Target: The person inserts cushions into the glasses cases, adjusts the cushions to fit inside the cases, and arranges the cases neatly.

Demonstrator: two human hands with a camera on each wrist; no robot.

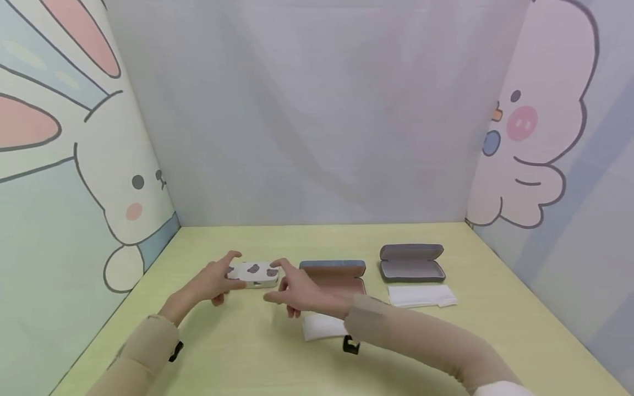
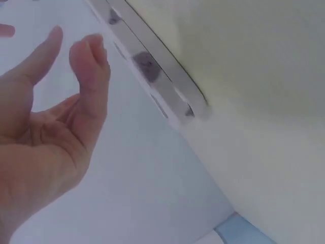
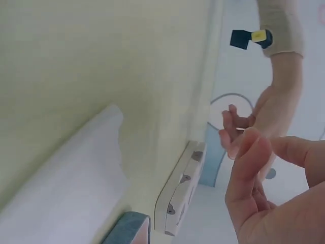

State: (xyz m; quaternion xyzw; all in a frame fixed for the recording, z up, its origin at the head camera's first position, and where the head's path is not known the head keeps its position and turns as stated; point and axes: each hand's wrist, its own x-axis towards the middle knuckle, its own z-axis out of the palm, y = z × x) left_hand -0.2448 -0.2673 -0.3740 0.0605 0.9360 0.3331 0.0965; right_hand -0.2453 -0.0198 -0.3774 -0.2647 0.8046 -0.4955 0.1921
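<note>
A closed white glasses case (image 1: 253,272) with dark heart-like or animal-like patches lies on the table at the left. My left hand (image 1: 214,281) is at its left end, with thumb and fingers spread. In the left wrist view that hand (image 2: 66,117) looks apart from the case (image 2: 144,63), holding nothing. My right hand (image 1: 297,290) hovers by the case's right end, forefinger and thumb apart. The right wrist view shows a gap between this hand (image 3: 269,188) and the case (image 3: 179,190); nothing is in its fingers.
Right of the white case stands an open blue glasses case (image 1: 333,268) with a pinkish-brown lining, partly behind my right arm. Farther right is an open dark grey case (image 1: 412,264). White folded cloths lie before them, one at the right (image 1: 421,295) and one under my forearm (image 1: 323,326).
</note>
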